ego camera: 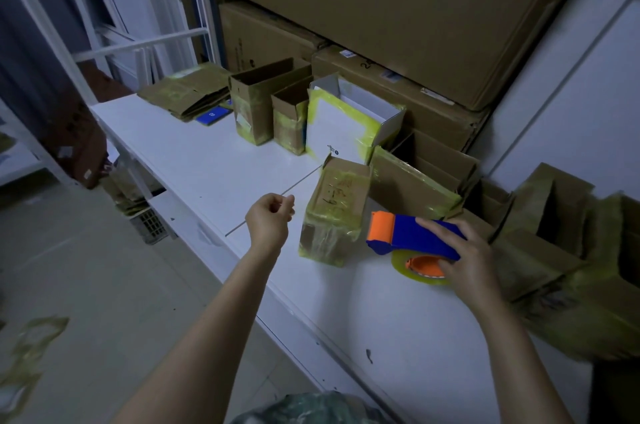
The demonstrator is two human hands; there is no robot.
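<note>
Several taped cartons (332,212), tape dispenser (408,233) on white table (207,160); boxes (398,8) stacked behind.

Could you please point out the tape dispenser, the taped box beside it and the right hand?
tape dispenser (408,233), head view, blue body.
taped box (333,205), head view, front face.
right hand (474,252), head view, back of hand.

1 taped box (334,212) stands between the left hand (270,219) and the right hand (467,250), close beside the tape dispenser (412,233). The bare table (207,160) lies open beyond and left of the left hand. Farther off, 3 upright boxes (289,122) wall the back. Crumpled cartons (554,250) crowd the right hand's outer side.
</note>
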